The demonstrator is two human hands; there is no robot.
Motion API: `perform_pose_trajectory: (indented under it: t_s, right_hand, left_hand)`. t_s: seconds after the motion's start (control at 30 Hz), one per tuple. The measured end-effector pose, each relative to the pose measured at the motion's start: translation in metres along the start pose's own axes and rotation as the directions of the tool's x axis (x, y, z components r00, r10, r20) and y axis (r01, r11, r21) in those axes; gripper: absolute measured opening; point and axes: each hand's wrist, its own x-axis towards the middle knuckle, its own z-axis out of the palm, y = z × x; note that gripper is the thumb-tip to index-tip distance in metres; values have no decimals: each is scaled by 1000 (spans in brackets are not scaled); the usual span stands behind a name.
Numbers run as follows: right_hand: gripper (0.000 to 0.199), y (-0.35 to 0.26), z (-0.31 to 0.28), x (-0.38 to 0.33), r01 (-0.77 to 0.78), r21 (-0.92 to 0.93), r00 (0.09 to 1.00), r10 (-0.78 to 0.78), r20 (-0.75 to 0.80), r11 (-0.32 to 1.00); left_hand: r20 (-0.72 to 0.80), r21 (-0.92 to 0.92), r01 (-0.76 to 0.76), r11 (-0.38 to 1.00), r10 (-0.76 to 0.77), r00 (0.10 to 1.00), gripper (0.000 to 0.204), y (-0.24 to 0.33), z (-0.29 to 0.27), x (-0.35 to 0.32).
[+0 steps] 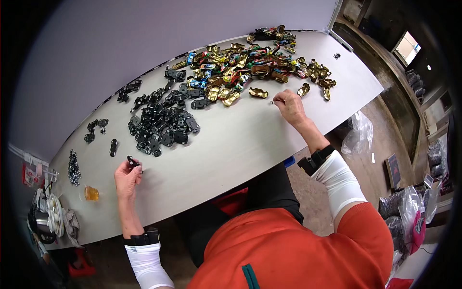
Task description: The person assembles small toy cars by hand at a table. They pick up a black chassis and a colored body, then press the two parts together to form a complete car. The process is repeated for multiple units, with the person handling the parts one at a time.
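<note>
My left hand (127, 179) is closed on a black toy car chassis (133, 162) near the left part of the table. My right hand (291, 109) is over the table's right half, with thumb and fingers pinched together. A tiny pale piece (272, 102) shows at its fingertips, too small to name. Just beyond that hand lie a gold toy car body (258, 92) and another gold car body (303, 89). A heap of black chassis (166, 115) lies between my hands, and a heap of gold and coloured car bodies (240, 65) spreads behind it to the right.
On the left, a small pile of silvery parts (74, 168) lies near a cup of amber liquid (91, 193). A lone chassis (113, 147) sits beside the black heap. A grey partition (144, 33) borders the table's (226, 154) back. Plastic bags (360, 135) are on the right.
</note>
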Motion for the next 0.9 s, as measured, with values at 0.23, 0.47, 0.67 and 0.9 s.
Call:
perform_pose_trajectory:
  t_s: [0.23, 0.47, 0.67, 0.9]
  right_hand:
    - [9, -36, 13, 41, 152, -126, 973, -171, -152, 980]
    - [11, 1, -17, 23, 158, -96, 987, -157, 18, 983]
    - [10, -76, 37, 9, 304, 85, 947, -311, 78, 949]
    - [20, -83, 75, 42, 398, -265, 917, -368, 157, 878]
  left_hand:
    - [367, -762, 245, 599, 89, 926, 45, 17, 122, -60]
    - [408, -802, 311, 510, 86, 909, 43, 14, 158, -69]
    - [461, -844, 403, 354, 93, 883, 51, -6, 161, -68]
    - [433, -889, 384, 248, 187, 882, 50, -15, 161, -72]
